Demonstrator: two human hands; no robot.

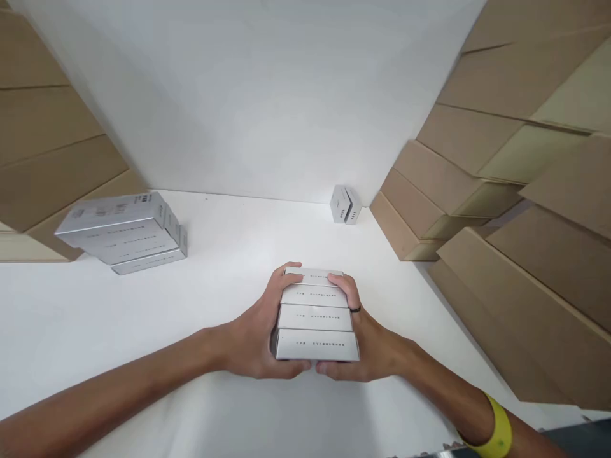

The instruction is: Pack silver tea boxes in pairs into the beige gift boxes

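A left hand [255,337] and right hand [375,340] clasp four white, printed rectangular cardboard boxes [315,318] between them, apparently keeping the row together; moving it calls for even pressure.

Left carton stack [52,121], right carton stack [491,143], white wall [258,95]

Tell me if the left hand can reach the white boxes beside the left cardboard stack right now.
Probably not: the left hand and right hand hold four white boxes between them, so reaching the far-left boxes would likely mean letting go.
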